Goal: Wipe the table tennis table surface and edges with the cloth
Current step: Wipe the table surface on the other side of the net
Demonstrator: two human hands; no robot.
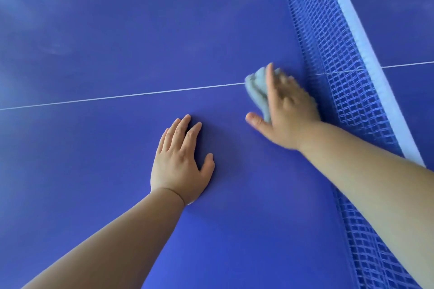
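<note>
The grey cloth lies bunched on the blue table, on the white centre line just beside the net, pinned under the right hand, whose fingers look spread and fairly straight over it, though blurred, with the thumb out on the surface. The left hand rests flat and open on the table, holding nothing. The cloth looks soft, light and limp, so it probably handles best pressed under a broad palm, since a loose corner could snag in the net mesh.
</note>
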